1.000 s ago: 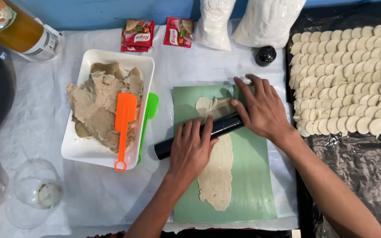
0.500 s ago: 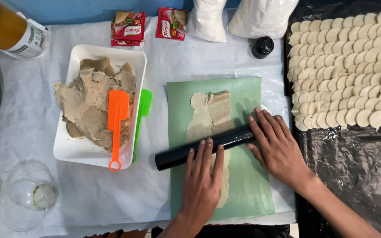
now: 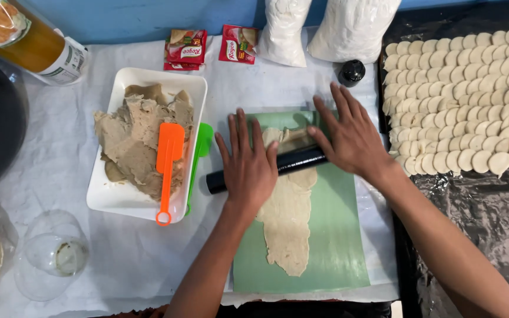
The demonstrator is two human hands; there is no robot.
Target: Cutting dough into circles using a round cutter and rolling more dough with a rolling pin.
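Pressing flat-palmed: my left hand (image 3: pixel 247 168) and right hand (image 3: pixel 351 138) rest on the black rolling pin (image 3: pixel 266 169), fingers spread, gripping nothing. Dough sheet (image 3: pixel 287 218) at 6 o'clock looks soft, tearable; I judge the stiff pin best handled near both ends.

A kitchen worktop — dough tray (image 3: pixel 104 197), flour bags (image 3: pixel 349 26), cut dough rounds (image 3: pixel 460 100) on foil.

Two red sachets (image 3: pixel 185 47) (image 3: pixel 238 43), two white bags (image 3: pixel 283 29) (image 3: pixel 351 28), two spatulas (image 3: pixel 167 168) (image 3: pixel 200 154).

white tray (image 3: pixel 104 197) left, dough discs (image 3: pixel 466 100) right
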